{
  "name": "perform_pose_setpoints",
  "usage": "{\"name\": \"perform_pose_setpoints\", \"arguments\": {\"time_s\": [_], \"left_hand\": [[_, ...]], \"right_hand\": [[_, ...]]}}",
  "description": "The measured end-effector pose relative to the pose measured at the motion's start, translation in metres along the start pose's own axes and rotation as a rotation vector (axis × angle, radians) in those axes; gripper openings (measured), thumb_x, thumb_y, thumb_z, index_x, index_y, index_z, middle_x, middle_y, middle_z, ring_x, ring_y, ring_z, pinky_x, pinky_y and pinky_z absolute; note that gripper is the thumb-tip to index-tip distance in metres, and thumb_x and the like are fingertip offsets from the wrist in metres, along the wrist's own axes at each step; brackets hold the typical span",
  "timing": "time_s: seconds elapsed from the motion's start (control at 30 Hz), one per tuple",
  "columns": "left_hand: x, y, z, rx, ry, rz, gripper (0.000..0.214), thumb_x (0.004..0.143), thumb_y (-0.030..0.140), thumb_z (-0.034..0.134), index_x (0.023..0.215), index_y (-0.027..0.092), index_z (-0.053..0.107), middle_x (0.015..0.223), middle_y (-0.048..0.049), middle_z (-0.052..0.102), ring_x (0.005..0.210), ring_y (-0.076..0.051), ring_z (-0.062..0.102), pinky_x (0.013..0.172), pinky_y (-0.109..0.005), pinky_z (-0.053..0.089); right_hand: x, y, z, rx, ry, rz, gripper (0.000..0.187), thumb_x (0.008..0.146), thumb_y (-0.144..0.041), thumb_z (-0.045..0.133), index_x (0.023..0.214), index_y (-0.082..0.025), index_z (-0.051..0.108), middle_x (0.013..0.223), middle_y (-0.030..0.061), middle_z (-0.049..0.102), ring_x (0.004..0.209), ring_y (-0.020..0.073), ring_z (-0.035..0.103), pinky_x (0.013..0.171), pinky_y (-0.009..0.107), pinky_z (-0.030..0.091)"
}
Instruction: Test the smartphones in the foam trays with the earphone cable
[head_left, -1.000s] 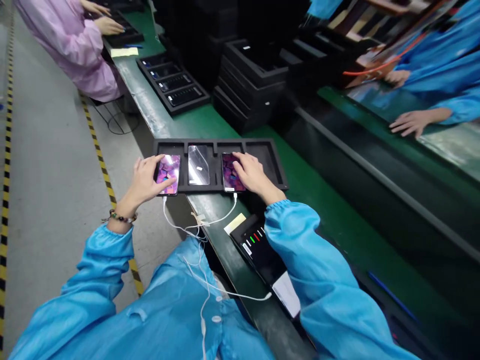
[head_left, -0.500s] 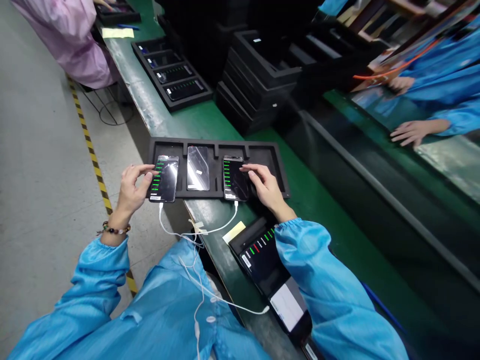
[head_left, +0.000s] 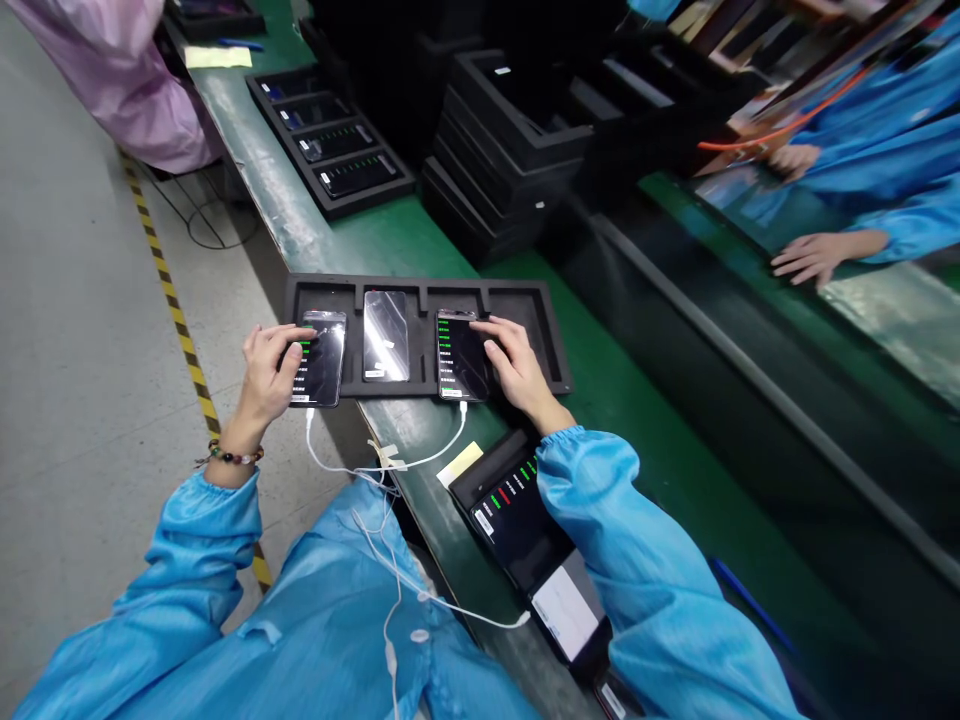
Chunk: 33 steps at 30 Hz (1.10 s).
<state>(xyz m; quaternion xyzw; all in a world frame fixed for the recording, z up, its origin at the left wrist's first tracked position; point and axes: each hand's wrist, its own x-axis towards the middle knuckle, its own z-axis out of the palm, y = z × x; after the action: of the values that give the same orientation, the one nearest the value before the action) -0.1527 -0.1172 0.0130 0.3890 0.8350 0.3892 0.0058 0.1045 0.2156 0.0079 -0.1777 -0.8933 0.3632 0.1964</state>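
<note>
L hand (head_left: 271, 368) is at the L edge of the L phone (head_left: 327, 365) – index out over the upper screen, thumb by the side, other fingers loosely bent. Not clenched, no grip seen; can't tell if the fingertip presses the glass or sits just above. R hand (head_left: 520, 368) mirrors it at the R phone (head_left: 459, 358): index tip at the upper R of the screen, thumb near the R edge, rest curled loosely, nothing grasped. Contact w/ the glass is unclear there too.

Both phones are at the front of the black tray (head_left: 556, 340), bottom ends toward the wearer, each w/ a white cable (head_left: 442, 453) plugged in below. Both screens are dark w/ lists of green & white text, too small to read. Btwn them, the middle phone (head_left: 384, 325) lies in a slot, screen dark & reflecting light.

Tray sits across the green bench (head_left: 375, 240), L end past its edge. Nearer the wearer, by the R forearm: yellow note (head_left: 461, 464) & another phone (head_left: 517, 535) w/ green, red & white text. Farther along the bench: 2nd tray (head_left: 405, 188) w/ four phones, next to a tray stack (head_left: 495, 185). Co-worker's hand (head_left: 814, 255) rests on the opp. bench, far R.
</note>
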Motion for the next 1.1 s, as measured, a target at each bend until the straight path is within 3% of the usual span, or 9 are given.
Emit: {"name": "perform_pose_setpoints", "arguments": {"time_s": [0.1, 0.33, 0.47, 0.6, 0.83, 1.0, 1.1], "left_hand": [[0.000, -0.002, 0.001, -0.012, -0.002, 0.011, 0.051, 0.113, 0.057, 0.036, 0.125, 0.026, 0.074, 0.129, -0.0095, 0.081, 0.136, -0.030, 0.066, 0.138, -0.062, 0.018], [0.005, -0.009, 0.005, -0.023, -0.028, 0.023, 0.060, 0.113, 0.067, 0.036, 0.132, 0.028, 0.076, 0.136, -0.0097, 0.078, 0.140, -0.032, 0.063, 0.138, -0.064, 0.016], [0.004, -0.011, 0.007, -0.136, 0.036, 0.020, 0.061, 0.112, 0.072, 0.039, 0.129, 0.027, 0.077, 0.147, -0.0103, 0.075, 0.143, -0.033, 0.061, 0.134, -0.064, 0.027], [0.002, -0.021, 0.011, -0.328, 0.150, -0.079, 0.060, 0.110, 0.074, 0.048, 0.130, 0.026, 0.078, 0.159, -0.0119, 0.067, 0.153, -0.033, 0.056, 0.136, -0.057, 0.031], [0.003, -0.040, 0.017, -0.652, 0.177, -0.280, 0.054, 0.093, 0.056, 0.079, 0.137, 0.025, 0.073, 0.155, -0.0105, 0.069, 0.152, -0.033, 0.057, 0.136, -0.052, 0.036], [0.000, -0.041, 0.017, -0.759, 0.070, -0.418, 0.064, 0.088, 0.042, 0.080, 0.148, 0.023, 0.066, 0.163, -0.0125, 0.063, 0.156, -0.036, 0.053, 0.134, -0.054, 0.041], [-0.005, -0.041, 0.017, -0.768, 0.030, -0.433, 0.070, 0.088, 0.034, 0.078, 0.155, 0.025, 0.061, 0.170, -0.0124, 0.056, 0.161, -0.036, 0.048, 0.134, -0.054, 0.042]], "right_hand": [[-0.002, 0.002, 0.002, 0.021, -0.027, 0.002, 0.060, 0.114, -0.069, 0.037, 0.138, -0.030, 0.075, 0.142, 0.0105, 0.075, 0.153, 0.0316, 0.054, 0.135, 0.058, 0.038], [0.000, 0.010, 0.006, 0.008, -0.015, 0.050, 0.065, 0.110, -0.078, 0.039, 0.144, -0.032, 0.071, 0.153, 0.0134, 0.065, 0.158, 0.0350, 0.049, 0.136, 0.062, 0.035], [0.001, 0.010, 0.006, -0.009, -0.013, -0.008, 0.063, 0.108, -0.076, 0.048, 0.148, -0.031, 0.067, 0.158, 0.0120, 0.065, 0.157, 0.0361, 0.049, 0.136, 0.062, 0.035], [0.004, 0.011, 0.005, -0.028, -0.004, -0.006, 0.066, 0.103, -0.074, 0.059, 0.152, -0.029, 0.063, 0.164, 0.0138, 0.060, 0.157, 0.0381, 0.048, 0.136, 0.063, 0.035], [0.005, 0.018, 0.006, -0.028, -0.014, 0.034, 0.068, 0.101, -0.071, 0.063, 0.155, -0.031, 0.060, 0.167, 0.0145, 0.056, 0.160, 0.0389, 0.044, 0.136, 0.065, 0.032], [0.007, 0.023, 0.007, -0.027, -0.018, 0.062, 0.069, 0.100, -0.070, 0.063, 0.156, -0.031, 0.058, 0.169, 0.0153, 0.052, 0.165, 0.0390, 0.038, 0.138, 0.066, 0.027], [0.008, 0.024, 0.007, -0.018, -0.042, 0.084, 0.073, 0.098, -0.071, 0.065, 0.158, -0.031, 0.057, 0.173, 0.0158, 0.047, 0.167, 0.0395, 0.035, 0.139, 0.066, 0.026]]}}
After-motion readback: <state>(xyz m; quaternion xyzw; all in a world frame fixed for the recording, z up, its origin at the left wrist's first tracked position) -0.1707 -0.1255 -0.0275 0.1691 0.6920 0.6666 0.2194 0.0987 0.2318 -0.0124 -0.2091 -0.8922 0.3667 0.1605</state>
